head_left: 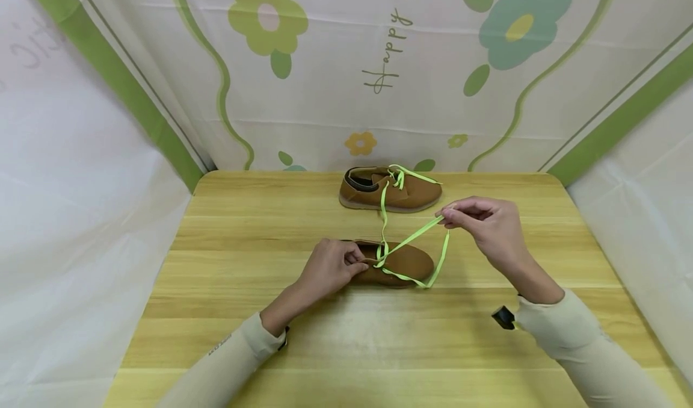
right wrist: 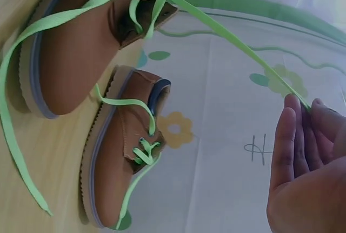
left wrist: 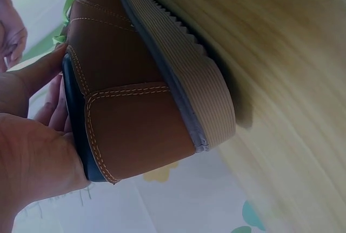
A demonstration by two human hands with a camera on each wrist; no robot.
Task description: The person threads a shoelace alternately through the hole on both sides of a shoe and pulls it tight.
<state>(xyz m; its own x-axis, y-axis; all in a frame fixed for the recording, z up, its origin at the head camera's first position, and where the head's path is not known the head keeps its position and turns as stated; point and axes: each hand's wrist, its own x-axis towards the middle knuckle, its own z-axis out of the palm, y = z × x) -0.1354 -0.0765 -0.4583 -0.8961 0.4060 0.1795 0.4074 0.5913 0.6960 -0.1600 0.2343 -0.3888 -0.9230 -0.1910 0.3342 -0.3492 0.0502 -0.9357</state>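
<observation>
A brown lace-up shoe (head_left: 414, 260) sits on the table with its toe to the right. My left hand (head_left: 327, 266) pinches the edge of its opening beside the eyelets; in the left wrist view the hand lies over the collar above the stitched heel (left wrist: 140, 135). Thumb and fingertips of my right hand (head_left: 495, 227) pinch a bright green shoelace (right wrist: 227, 33). That lace runs taut from the near shoe's eyelets up to the fingers. Its other end (right wrist: 16, 157) crosses the toe and trails on the tabletop.
Behind stands a second brown shoe (head_left: 411, 200), laced in green through its eyelets, with loose ends hanging off both sides. The wooden table (head_left: 243, 245) meets a white flowered curtain (head_left: 325, 95) at the back. White fabric walls with green edging flank both sides.
</observation>
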